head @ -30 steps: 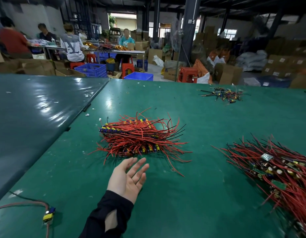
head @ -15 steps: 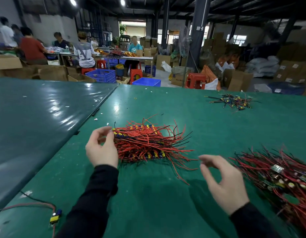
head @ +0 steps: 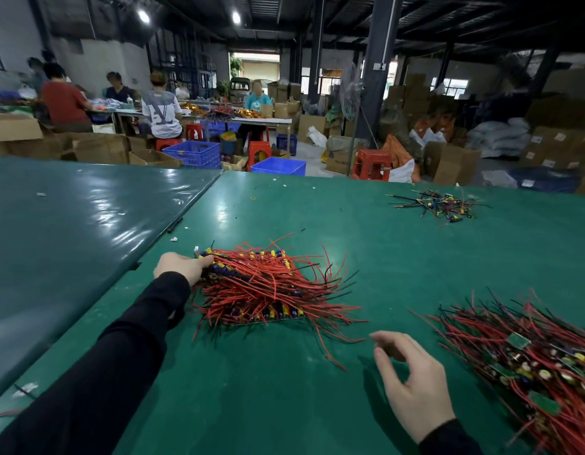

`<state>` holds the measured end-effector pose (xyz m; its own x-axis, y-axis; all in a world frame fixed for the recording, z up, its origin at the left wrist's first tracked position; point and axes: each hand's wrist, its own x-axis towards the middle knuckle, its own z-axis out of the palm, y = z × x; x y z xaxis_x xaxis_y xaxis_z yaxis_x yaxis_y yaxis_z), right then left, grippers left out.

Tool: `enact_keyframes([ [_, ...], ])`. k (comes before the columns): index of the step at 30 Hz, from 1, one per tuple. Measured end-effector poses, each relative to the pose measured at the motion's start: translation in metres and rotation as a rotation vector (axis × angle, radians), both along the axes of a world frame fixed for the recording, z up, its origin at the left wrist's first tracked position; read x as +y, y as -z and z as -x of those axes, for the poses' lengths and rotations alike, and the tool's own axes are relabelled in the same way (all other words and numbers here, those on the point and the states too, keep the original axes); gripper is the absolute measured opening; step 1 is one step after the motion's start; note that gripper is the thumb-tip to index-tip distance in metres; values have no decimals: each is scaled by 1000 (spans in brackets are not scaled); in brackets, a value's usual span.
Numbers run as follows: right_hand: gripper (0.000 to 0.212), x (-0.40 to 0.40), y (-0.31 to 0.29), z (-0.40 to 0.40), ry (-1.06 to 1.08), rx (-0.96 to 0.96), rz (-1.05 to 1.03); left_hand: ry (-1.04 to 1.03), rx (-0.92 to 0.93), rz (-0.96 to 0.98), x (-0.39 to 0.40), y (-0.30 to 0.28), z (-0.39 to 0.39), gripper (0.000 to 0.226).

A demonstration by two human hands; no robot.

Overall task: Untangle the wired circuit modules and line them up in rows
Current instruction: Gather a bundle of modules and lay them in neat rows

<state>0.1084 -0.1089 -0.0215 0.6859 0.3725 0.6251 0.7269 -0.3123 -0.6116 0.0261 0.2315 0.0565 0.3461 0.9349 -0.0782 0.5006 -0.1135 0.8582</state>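
Observation:
A stack of wired circuit modules point(head: 268, 290) with red and black leads lies in rows mid-table on the green mat point(head: 284, 405). My left hand point(head: 181, 269) is at the stack's left edge, its fingers curled onto the outermost modules there. My right hand point(head: 412, 385) hovers over the mat to the right of the stack's stray wire ends, fingers loosely curled and holding nothing. A tangled heap of the same modules point(head: 534, 366) lies at the right, just beyond my right hand.
A small bunch of dark-wired parts point(head: 439, 203) lies far right on the table. A second, shiny table point(head: 71, 231) adjoins on the left across a seam. A loose wire point(head: 5, 413) lies at the near left edge. People work at distant tables.
My left hand has moved onto the stack's left edge and closed on it. My right hand came into view and now hovers lower right. The camera has shifted closer.

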Motion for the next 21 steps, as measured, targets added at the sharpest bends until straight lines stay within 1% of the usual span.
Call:
enact_keyframes([
  [2,30,0,1,0,-2,17,-11,38,14,-30,-4,-11,5,46],
  [3,30,0,1,0,-3,21,-14,62,15,-49,-6,-16,7,48],
  [5,30,0,0,-1,3,30,-22,103,43,-125,-12,-25,11,48],
  [7,30,-1,0,-1,13,54,-33,113,36,-191,-18,-28,12,28],
  [8,31,-1,0,-2,17,70,-37,115,6,-202,-21,-29,13,25],
  [9,31,-1,-1,-2,21,86,-42,121,-42,-170,-23,-30,14,31],
  [11,32,-1,0,-2,26,116,-46,155,-194,-36,-27,-35,16,39],
  [13,33,-2,0,-2,32,139,-49,178,-351,50,-32,-42,17,40],
  [15,32,-2,-1,-2,34,154,-62,195,-518,132,-42,-49,16,31],
  [18,30,-3,-2,-3,42,183,-82,224,-766,333,-61,-59,14,10],
  [20,29,-5,-3,-6,53,221,-107,267,-834,420,-71,-65,13,3],
  [21,30,-5,-4,-8,58,247,-132,299,-843,431,-75,-68,12,4],
])
